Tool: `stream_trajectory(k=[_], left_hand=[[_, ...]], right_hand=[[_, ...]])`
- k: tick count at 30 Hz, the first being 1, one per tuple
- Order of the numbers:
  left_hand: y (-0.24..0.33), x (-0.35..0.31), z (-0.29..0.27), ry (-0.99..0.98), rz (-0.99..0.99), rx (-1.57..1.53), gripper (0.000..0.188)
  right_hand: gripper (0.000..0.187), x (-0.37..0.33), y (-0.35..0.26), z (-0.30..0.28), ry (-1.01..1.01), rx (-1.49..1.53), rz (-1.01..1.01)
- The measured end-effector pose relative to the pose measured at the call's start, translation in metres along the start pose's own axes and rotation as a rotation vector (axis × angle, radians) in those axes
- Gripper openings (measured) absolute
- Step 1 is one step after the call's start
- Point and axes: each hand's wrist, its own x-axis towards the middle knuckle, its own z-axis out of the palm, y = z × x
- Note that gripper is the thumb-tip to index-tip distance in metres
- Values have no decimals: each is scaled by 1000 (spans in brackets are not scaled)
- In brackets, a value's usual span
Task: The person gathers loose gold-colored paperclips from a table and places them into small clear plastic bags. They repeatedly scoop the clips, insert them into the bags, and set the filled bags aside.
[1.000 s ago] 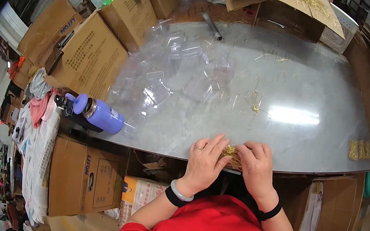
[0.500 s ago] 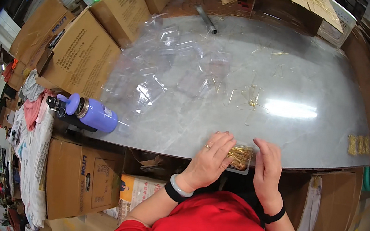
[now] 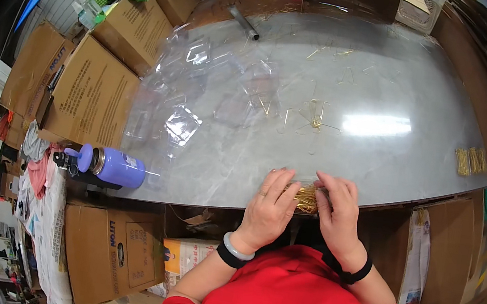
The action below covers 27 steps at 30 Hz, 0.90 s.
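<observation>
A bundle of thin gold wire pieces (image 3: 307,199), probably bent hooks, is held between my hands at the near edge of the grey table (image 3: 241,170). My left hand (image 3: 270,208) presses on its left side, fingers bent over it; a ring, a pale bangle and a black band are on that arm. From the other side my right hand (image 3: 339,218) closes on the bundle, thumb and fingers curved against it. The undersides of both hands are hidden. Further in lies a small tangle of loose gold wires (image 3: 316,122).
Clear plastic sleeves (image 3: 185,125) are spread over the table's left half. A purple bottle (image 3: 123,169) lies at the left edge, below cardboard boxes (image 3: 93,93). A metal tube (image 3: 244,24) lies at the back. More gold wire bundles (image 3: 471,161) sit at the far right.
My right hand has come in from the right and now touches the wire bundle. My left hand stays against it. The whole view has shifted slightly.
</observation>
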Motion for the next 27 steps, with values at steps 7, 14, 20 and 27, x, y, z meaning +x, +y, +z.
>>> stream_trajectory(k=[7, 14, 20, 27], left_hand=[[1, -2, 6, -2, -33, 12, 33], [2, 2, 2, -27, -89, -72, 43], [-3, -1, -1, -69, -56, -65, 45], [-3, 2, 2, -90, -66, -33, 43]], right_hand=[[44, -17, 0, -3, -80, -26, 18], [73, -13, -1, -5, -300, -259, -59], [82, -8, 5, -7, -315, -166, -104], [86, -7, 13, -7, -235, -83, -138]])
